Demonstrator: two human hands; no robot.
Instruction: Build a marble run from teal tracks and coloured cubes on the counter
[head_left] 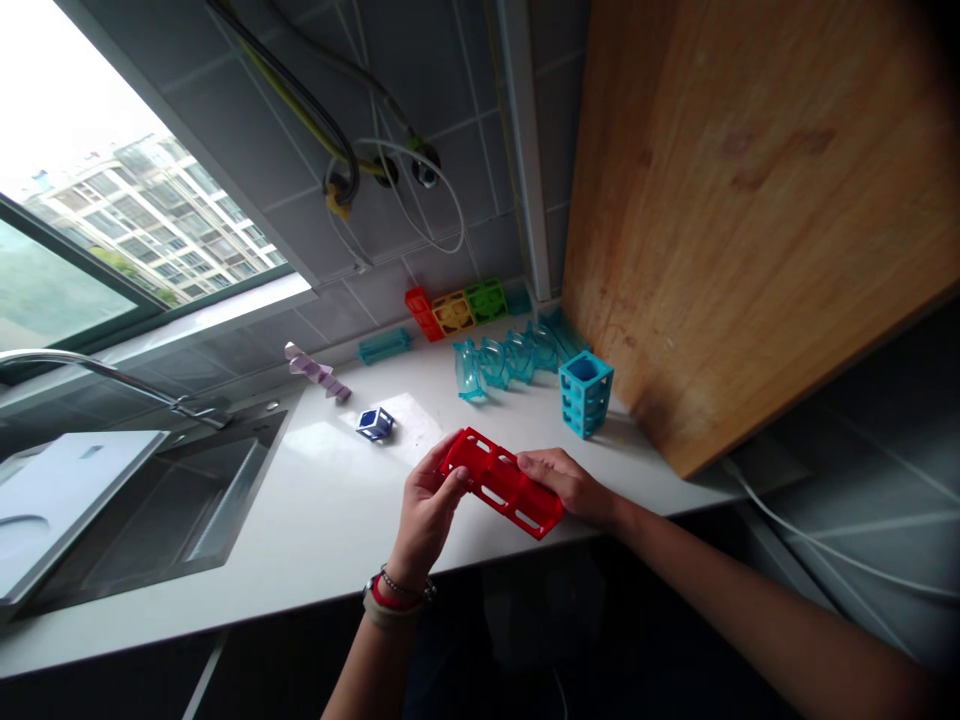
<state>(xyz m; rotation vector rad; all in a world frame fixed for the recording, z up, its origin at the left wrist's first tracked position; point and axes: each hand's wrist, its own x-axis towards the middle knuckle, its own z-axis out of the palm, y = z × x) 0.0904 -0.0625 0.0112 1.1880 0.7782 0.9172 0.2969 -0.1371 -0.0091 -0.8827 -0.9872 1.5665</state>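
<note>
Two bare hands hold a red frame (506,482) with slotted sides over the front edge of a white counter (322,510). The left hand (427,505), a bracelet (397,585) and bands at its wrist, is clamped on the frame's left end, thumb across the near side; the right hand (576,485) grips its far edge toward the right end, thumb on top. Beyond them, left to right, lie a twisted purple piece (319,373), a small dark blue cube (375,424), a row of clear teal pieces (506,360) and an upright blue tower (586,392). Against the tiled wall sit a teal strip (384,345) and three blocks side by side — red (424,314), yellow (453,314), green (486,300). A wooden board (750,220) leans at right; a sink (172,530) and tap (112,368) are at left.
</note>
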